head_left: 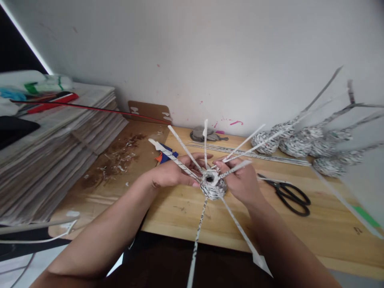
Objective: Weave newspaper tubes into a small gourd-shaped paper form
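A small round basket woven from rolled newspaper (213, 189) is held between my hands over the wooden table. Several paper tubes stick out from it in all directions, and a dark round opening shows at its top. My left hand (183, 170) grips the basket's left side, thumb near the rim and fingers partly hidden behind the tubes. At the right, my right hand (240, 178) is closed at the rim, with thumb and fingertips pinching around the bases of the paper tubes (244, 144). Which tube the right fingertips press is hard to make out.
Black-handled scissors (292, 198) lie right of my right hand. Several finished woven paper pieces (295, 142) sit at the back right. Loose paper tubes (270, 158) lie along the back, near a grey cloth-like item (205, 134). Stacked newspapers (75, 140) stand left, beside scraps on cardboard (117, 160).
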The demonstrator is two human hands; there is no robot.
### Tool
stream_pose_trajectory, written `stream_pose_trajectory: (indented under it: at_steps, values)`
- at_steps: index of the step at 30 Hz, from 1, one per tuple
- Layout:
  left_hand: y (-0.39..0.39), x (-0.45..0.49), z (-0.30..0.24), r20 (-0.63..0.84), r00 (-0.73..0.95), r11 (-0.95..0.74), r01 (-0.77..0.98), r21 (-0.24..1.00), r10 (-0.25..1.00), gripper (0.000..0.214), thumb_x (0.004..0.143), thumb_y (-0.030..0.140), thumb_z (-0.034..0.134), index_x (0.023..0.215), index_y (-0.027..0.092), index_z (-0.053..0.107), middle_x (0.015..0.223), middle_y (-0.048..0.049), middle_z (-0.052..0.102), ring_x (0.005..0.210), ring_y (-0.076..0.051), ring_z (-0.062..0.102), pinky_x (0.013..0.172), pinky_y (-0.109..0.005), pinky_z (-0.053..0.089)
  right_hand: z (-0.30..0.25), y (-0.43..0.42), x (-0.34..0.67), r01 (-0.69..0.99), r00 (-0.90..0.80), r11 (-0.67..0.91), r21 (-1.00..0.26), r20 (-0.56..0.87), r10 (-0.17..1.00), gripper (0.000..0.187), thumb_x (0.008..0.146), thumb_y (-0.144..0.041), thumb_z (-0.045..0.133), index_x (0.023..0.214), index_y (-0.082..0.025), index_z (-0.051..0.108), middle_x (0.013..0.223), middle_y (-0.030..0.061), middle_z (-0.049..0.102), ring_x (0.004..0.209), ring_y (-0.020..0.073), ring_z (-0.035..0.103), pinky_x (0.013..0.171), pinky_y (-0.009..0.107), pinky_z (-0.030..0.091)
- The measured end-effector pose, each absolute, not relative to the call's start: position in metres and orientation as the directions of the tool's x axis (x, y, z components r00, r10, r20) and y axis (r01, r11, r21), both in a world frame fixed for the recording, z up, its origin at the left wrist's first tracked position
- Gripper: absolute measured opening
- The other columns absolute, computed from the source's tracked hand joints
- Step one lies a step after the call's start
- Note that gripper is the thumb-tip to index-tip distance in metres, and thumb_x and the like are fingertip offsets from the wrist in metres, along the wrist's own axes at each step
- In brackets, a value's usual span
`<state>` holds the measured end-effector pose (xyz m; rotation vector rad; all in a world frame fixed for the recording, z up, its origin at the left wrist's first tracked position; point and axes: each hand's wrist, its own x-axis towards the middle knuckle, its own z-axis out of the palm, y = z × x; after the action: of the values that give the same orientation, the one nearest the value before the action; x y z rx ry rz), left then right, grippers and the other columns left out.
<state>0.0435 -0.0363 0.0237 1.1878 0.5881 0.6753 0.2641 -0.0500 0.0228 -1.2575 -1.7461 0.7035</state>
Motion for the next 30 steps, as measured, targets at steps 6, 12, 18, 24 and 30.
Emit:
stream_pose_trajectory:
  at_steps: [6, 12, 18, 24, 30]
  values:
    - [-0.036, 0.045, 0.023, -0.094, 0.622, 0.238, -0.152, 0.959, 0.777, 0.059, 0.074, 0.014, 0.08, 0.13, 0.022, 0.064, 0.115, -0.0143, 0.074, 0.097, -0.022, 0.073, 0.089, -0.038, 0.057, 0.018, -0.05, 0.262, 0.435, -0.143, 0.341, -0.833, 0.31, 0.94, 0.02, 0.091, -0.032, 0.063, 0.087, -0.019, 0.077, 0.085, 0.0061, 0.077, 0.077, 0.0204, 0.072, 0.07, 0.032, 0.053]
    - [-0.036, 0.055, 0.009, -0.119, 0.508, 0.212, -0.129, 0.969, 0.853, 0.041, 0.071, 0.024, 0.083, 0.11, 0.018, 0.073, 0.099, -0.0103, 0.076, 0.084, -0.018, 0.071, 0.08, -0.033, 0.056, 0.019, -0.057, 0.254, 0.469, -0.073, 0.32, -0.823, 0.325, 0.943, 0.019, 0.09, -0.031, 0.063, 0.09, -0.021, 0.079, 0.087, 0.006, 0.079, 0.08, 0.0208, 0.073, 0.074, 0.033, 0.056]
    - [-0.039, 0.066, 0.005, -0.11, 0.363, 0.146, -0.072, 0.987, 0.925, 0.018, 0.068, 0.024, 0.085, 0.077, 0.013, 0.073, 0.07, -0.0027, 0.072, 0.061, -0.011, 0.062, 0.062, -0.025, 0.049, 0.016, -0.059, 0.252, 0.334, -0.119, 0.316, -0.888, 0.293, 0.949, 0.016, 0.088, -0.03, 0.067, 0.092, -0.021, 0.079, 0.095, 0.006, 0.08, 0.087, 0.0216, 0.074, 0.078, 0.034, 0.057]
    - [-0.037, 0.066, 0.003, -0.074, 0.295, 0.097, -0.064, 0.993, 0.952, 0.022, 0.065, 0.026, 0.086, 0.079, 0.013, 0.074, 0.075, -0.0056, 0.075, 0.063, -0.013, 0.065, 0.061, -0.027, 0.051, 0.026, -0.049, 0.264, 0.333, -0.312, 0.231, -0.914, 0.125, 0.942, 0.016, 0.086, -0.03, 0.066, 0.088, -0.019, 0.078, 0.089, 0.0055, 0.079, 0.079, 0.0201, 0.072, 0.073, 0.032, 0.055]
    - [-0.04, 0.071, 0.0, -0.015, 0.258, 0.034, -0.07, 0.997, 0.966, 0.021, 0.064, 0.024, 0.085, 0.078, 0.012, 0.074, 0.073, -0.0059, 0.075, 0.063, -0.014, 0.066, 0.062, -0.028, 0.053, 0.026, -0.047, 0.268, 0.332, -0.303, 0.17, -0.928, 0.066, 0.951, 0.013, 0.083, -0.029, 0.067, 0.084, -0.019, 0.075, 0.077, 0.0024, 0.076, 0.069, 0.0177, 0.069, 0.063, 0.028, 0.052]
